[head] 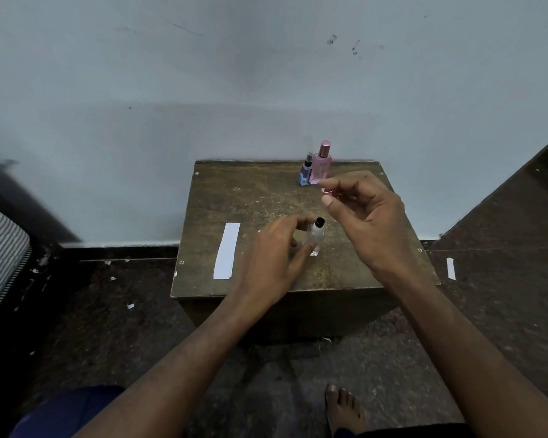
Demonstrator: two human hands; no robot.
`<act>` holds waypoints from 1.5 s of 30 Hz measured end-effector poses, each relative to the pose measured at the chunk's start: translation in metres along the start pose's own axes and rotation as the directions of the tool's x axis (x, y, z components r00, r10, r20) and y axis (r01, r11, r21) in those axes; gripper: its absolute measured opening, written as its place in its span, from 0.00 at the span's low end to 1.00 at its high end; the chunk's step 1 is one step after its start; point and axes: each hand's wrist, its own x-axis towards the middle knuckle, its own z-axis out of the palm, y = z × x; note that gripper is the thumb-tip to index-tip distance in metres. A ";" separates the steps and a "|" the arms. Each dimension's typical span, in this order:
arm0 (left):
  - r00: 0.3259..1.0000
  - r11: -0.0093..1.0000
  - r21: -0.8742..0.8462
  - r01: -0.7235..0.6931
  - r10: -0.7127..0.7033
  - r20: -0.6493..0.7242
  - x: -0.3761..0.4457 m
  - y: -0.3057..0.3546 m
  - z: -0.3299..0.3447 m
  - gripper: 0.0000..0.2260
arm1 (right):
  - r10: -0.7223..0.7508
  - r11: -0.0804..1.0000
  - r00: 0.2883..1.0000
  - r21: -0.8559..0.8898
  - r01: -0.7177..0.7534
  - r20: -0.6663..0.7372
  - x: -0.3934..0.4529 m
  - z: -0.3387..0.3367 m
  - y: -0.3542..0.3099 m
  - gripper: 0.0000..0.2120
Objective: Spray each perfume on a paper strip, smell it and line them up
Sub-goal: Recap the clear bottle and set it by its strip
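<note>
Bare foot (344, 409) is seen nearest, on the dark speckled floor (108, 327). Small clear glass bottle with black nozzle (316, 234): stood on the worn brown wooden table (260, 197), gripped by the curled fingers of the left hand (274, 251). Clear pink-rimmed cap (327, 191): pinched by the raised right hand (366, 216). White paper strip (227, 250): laid left of the bottle. Small blue spray bottle (306, 172) and tall pink perfume bottle (321, 163): placed touching, at the table's far edge.

Left hand (274, 248): forearm reaches forward, palm down, fingers curled around a small clear bottle (315, 237).
Right hand (366, 222): raised higher, thumb and index finger pinch a small clear cap (329, 192).
Right foot (344, 409): bare, below the right forearm.
</note>
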 end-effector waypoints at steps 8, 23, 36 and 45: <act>0.999 0.998 0.048 0.036 -0.036 -0.013 0.001 0.002 0.003 0.16 | -0.109 0.986 0.994 -0.129 0.107 -0.003 -0.007 -0.009 0.007 0.12; 0.999 0.997 0.073 0.026 -0.024 -0.032 -0.001 0.001 0.004 0.15 | -0.156 0.886 0.975 -0.415 0.209 0.158 -0.012 -0.011 0.007 0.16; 0.996 0.938 0.336 0.084 -0.072 -0.050 0.004 -0.042 -0.068 0.13 | -0.002 0.872 0.951 -0.464 0.153 0.309 -0.010 -0.025 0.013 0.34; 0.991 0.857 0.510 0.075 -0.120 0.056 -0.010 -0.045 -0.046 0.17 | 0.219 0.766 0.878 -0.632 0.116 0.426 -0.005 -0.012 0.039 0.27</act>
